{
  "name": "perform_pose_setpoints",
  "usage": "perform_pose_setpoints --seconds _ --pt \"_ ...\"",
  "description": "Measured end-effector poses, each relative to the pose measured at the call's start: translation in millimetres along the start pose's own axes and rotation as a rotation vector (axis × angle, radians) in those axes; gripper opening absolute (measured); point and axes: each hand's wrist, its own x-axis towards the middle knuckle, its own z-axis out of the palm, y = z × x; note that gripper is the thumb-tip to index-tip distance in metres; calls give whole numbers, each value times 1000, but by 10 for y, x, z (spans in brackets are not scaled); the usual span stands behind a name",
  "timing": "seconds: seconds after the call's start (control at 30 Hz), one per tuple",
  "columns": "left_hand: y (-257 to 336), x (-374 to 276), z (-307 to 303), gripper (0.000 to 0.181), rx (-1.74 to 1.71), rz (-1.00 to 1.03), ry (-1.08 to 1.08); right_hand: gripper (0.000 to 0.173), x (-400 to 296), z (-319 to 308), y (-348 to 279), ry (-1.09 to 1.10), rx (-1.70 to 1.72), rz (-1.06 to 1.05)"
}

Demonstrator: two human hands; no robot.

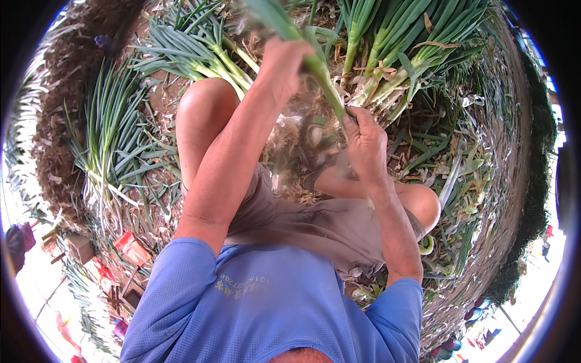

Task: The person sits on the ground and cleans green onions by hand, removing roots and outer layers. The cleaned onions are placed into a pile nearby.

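Observation:
A thick green onion (323, 77) slants across the space in front of my knees, leaves up and root end down. My left hand (283, 63), blurred, is closed around its upper stalk, where the leaves begin. Lower down, my right hand (366, 138) pinches the pale end between thumb and fingers; the tip is partly hidden there. Beyond my right hand stands a bunch of green onions (395, 59) with dry outer skins at the base. Another pile of green onions (199, 59) lies past my left knee.
Thinner green onions (106, 118) lie at the left. Peeled leaves and skins (435, 159) litter the ground at the right. A red packet (131, 248) sits at lower left, near a wooden block (79, 247). My bent knees flank the work area.

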Motion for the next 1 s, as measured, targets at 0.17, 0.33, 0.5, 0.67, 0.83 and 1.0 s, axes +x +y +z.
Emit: perform_pose_setpoints --seconds 0.17,0.33,0.5,0.67,0.83,1.0 --pt "-93 119 -82 27 4 32 43 34 149 -14 -12 -103 244 229" --pt "-151 107 -88 32 11 -47 -82 41 470 20 -78 -198 785 401" --pt "-326 250 -105 22 -39 -12 -51 36 698 57 -2 -297 1124 634" --pt "-296 217 -93 21 -15 -85 -4 39 715 184 -40 -241 1245 667" --pt "-294 197 -91 20 -35 -84 -54 43 691 245 16 -190 1253 629" --pt "-286 163 -51 21 -99 -90 -4 43 665 260 9 -155 1239 562"
